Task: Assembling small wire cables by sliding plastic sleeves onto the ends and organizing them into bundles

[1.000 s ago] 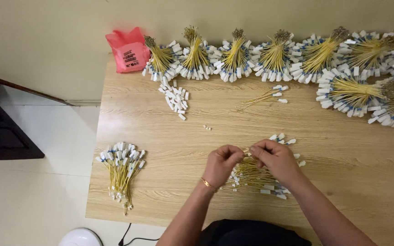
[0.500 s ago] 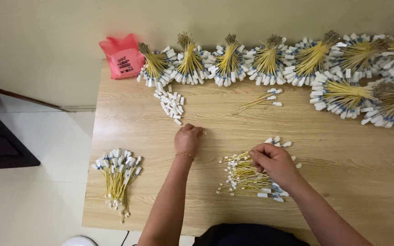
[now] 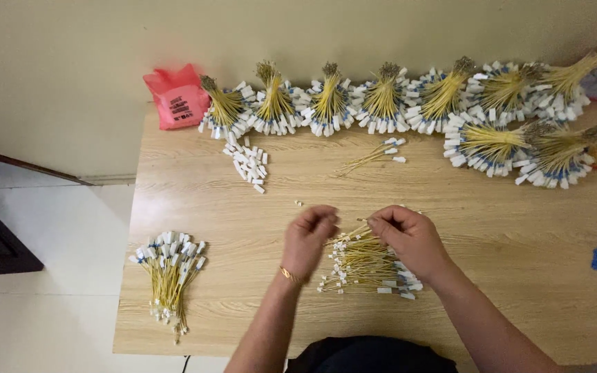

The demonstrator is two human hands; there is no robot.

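left hand: the left hand (image 3: pixel 310 237) hovers at the pile's left edge, fingers curled in toward the cable ends; a gold bracelet (image 3: pixel 287 274) sits on the wrist. cannot tell whether it actually pinches anything.
right hand: the right hand (image 3: pixel 410 237) sits over the pile's top right, fingertips pinched together on what looks like a thin yellow cable; the grip itself is too small to confirm.
cable pile: the loose pile of yellow cables (image 3: pixel 366 264) lies on the wooden table (image 3: pixel 506 228), between and just below both hands. long axis runs roughly left to right, white connector tips at both ends.
left bundle: a bunched yellow cable bundle (image 3: pixel 169 269) lies near the table's left edge, white caps up, tails pointing toward the person.
far row: tied bundles (image 3: pixel 381 100) line the far edge, fanned caps toward the table.
extras: loose white caps (image 3: pixel 248 163) just in front of the row, a red plastic bag (image 3: pixel 176 98) at the far left corner.
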